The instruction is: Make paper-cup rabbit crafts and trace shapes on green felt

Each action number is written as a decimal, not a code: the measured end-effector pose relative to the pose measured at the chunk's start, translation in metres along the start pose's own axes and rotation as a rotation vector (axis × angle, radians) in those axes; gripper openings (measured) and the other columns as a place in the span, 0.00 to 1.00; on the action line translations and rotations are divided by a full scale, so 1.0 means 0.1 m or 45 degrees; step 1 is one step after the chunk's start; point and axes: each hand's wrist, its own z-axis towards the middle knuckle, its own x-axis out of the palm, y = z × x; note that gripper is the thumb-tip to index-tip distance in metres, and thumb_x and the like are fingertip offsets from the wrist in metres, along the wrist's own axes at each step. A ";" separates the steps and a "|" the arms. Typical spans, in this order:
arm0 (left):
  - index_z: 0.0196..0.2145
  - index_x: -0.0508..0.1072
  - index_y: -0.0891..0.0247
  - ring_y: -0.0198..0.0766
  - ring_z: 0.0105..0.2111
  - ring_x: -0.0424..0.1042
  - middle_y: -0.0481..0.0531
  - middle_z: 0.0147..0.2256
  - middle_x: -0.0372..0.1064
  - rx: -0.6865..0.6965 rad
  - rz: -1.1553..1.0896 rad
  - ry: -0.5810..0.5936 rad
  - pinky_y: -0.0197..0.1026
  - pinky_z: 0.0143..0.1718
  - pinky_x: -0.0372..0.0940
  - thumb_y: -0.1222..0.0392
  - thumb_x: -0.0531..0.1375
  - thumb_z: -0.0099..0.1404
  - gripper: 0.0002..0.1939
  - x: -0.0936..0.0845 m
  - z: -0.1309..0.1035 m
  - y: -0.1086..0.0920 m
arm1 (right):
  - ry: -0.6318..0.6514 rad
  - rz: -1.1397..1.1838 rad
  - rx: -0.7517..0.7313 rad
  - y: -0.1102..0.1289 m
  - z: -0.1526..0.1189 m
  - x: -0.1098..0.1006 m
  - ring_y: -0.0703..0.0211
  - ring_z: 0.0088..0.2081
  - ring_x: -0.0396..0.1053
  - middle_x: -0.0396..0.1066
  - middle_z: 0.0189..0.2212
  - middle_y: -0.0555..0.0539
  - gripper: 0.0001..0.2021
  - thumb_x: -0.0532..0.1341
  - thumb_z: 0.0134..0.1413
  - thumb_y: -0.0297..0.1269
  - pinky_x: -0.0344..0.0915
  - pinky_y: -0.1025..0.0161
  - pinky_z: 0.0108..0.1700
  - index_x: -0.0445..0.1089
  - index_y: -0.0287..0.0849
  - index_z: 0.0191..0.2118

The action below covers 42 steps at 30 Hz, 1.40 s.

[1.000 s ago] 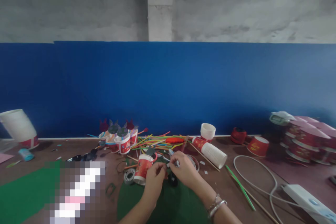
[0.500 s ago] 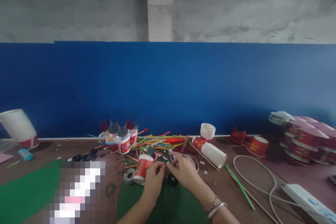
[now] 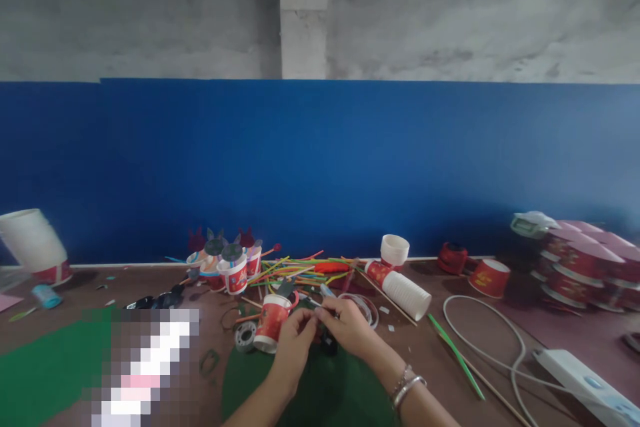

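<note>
My left hand [image 3: 298, 337] and my right hand [image 3: 345, 327] meet at the fingertips in the middle of the head view, above a dark green sheet [image 3: 310, 390]. Both are closed in a pinch; whatever lies between the fingers is too small or hidden to make out. Just left of my left hand a red paper cup [image 3: 273, 320] with a white rim leans over. A roll of tape [image 3: 245, 335] lies beside that cup. Something black [image 3: 328, 343] is partly covered by my right hand.
Behind the hands lies a pile of coloured sticks [image 3: 300, 271]. Decorated cups [image 3: 233, 273] stand to its left. A stack of white paper cups [image 3: 407, 295] lies to its right. At the right are a power strip [image 3: 590, 383], its cable and stacked red drums [image 3: 580, 260].
My right hand has come down and inward, its fingers now meeting those of my left hand. The left hand has barely moved.
</note>
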 end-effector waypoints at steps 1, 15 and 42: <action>0.24 0.69 0.65 0.33 0.22 0.61 0.44 0.19 0.62 -0.002 -0.005 -0.002 0.35 0.26 0.56 0.52 0.61 0.51 0.12 0.00 0.00 0.00 | 0.016 0.013 0.022 -0.01 0.00 -0.01 0.67 0.21 0.54 0.55 0.16 0.56 0.15 0.51 0.57 0.40 0.48 0.69 0.24 0.57 0.41 0.21; 0.23 0.69 0.65 0.31 0.20 0.57 0.43 0.18 0.59 -0.051 -0.043 -0.050 0.34 0.24 0.53 0.50 0.62 0.49 0.14 0.01 0.01 0.00 | -0.184 -0.132 0.035 0.01 0.00 0.03 0.65 0.21 0.58 0.60 0.17 0.54 0.17 0.49 0.60 0.44 0.52 0.69 0.24 0.65 0.41 0.24; 0.24 0.70 0.64 0.36 0.20 0.60 0.46 0.18 0.61 0.011 0.182 -0.113 0.38 0.24 0.56 0.47 0.60 0.48 0.16 -0.01 -0.01 -0.04 | -0.107 -0.395 -0.165 0.07 -0.04 -0.04 0.58 0.36 0.68 0.73 0.31 0.48 0.09 0.55 0.54 0.30 0.58 0.66 0.38 0.73 0.42 0.31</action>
